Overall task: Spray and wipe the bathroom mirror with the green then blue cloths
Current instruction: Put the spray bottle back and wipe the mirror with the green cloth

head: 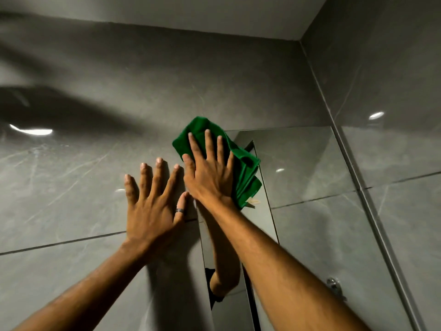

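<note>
My right hand (210, 173) lies flat with fingers spread on a folded green cloth (245, 173), pressing it against the top left corner of the mirror (310, 168). The cloth overlaps the mirror's upper left edge and the tile beside it. My left hand (152, 201) rests flat on the grey wall tile just left of the mirror, fingers apart, a ring on the thumb, holding nothing. The mirror reflects my right forearm and grey tiles. No blue cloth or spray bottle is in view.
Glossy grey marble-look tiles (71, 175) cover the wall to the left and above. A side wall (393, 115) meets the mirror at the right corner. A metal hook (334, 285) is fixed low on the right. The ceiling (214, 13) is close above.
</note>
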{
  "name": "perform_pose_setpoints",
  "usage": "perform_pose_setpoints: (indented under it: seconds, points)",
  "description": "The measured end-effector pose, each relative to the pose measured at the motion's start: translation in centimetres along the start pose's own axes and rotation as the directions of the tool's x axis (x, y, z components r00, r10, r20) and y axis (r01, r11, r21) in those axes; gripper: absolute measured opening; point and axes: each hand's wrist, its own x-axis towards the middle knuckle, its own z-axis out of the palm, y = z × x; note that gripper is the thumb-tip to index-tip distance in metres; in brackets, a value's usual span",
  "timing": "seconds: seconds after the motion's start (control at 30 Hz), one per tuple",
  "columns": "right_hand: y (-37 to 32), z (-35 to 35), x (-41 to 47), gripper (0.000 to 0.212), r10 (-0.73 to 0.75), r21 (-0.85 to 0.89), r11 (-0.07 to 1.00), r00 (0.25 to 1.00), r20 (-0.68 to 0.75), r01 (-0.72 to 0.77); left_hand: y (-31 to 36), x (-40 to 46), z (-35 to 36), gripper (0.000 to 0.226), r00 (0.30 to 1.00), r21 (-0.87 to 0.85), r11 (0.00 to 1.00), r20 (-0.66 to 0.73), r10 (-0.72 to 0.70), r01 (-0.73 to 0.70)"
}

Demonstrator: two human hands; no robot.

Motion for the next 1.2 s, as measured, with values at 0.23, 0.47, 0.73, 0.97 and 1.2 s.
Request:
perform_pose_setpoints:
  seconds: [0.23, 0.47, 0.73, 0.97, 1.2]
  points:
    - [8.1, -2.0, 4.3, 0.057, 0.127, -0.076, 0.988, 0.990, -0.062, -0.132, 0.9, -0.8, -0.1, 0.080, 1.000, -0.017, 1.000, 0.010, -0.016, 0.016]
    - [20.4, -5.7, 7.1, 0.070, 0.362, -0.039, 0.929, 0.924, -0.119, -0.369, 1.2, -1.0, -0.3, 0.079, 1.000, -0.013, 1.000, -0.008, -0.001, 0.000]
    - [27.1, -8.0, 7.3, 0.077, 0.535, 0.045, 0.844, 0.833, -0.142, -0.535, 1.3, -1.0, 0.2, 0.078, 0.999, -0.006, 1.000, -0.042, 0.003, -0.003]
    - [18.8, -5.8, 2.5, 0.060, 0.355, 0.013, 0.934, 0.924, -0.140, -0.357, 0.9, -0.9, 0.8, 0.078, 0.997, 0.011, 1.000, -0.071, 0.024, -0.023]
    - [4.4, -3.3, -4.6, 0.056, 0.416, 0.363, 0.850, 0.909, -0.016, -0.382, 0.4, -0.5, -1.1, 0.070, 0.979, -0.027, 0.998, 0.195, 0.061, -0.057]
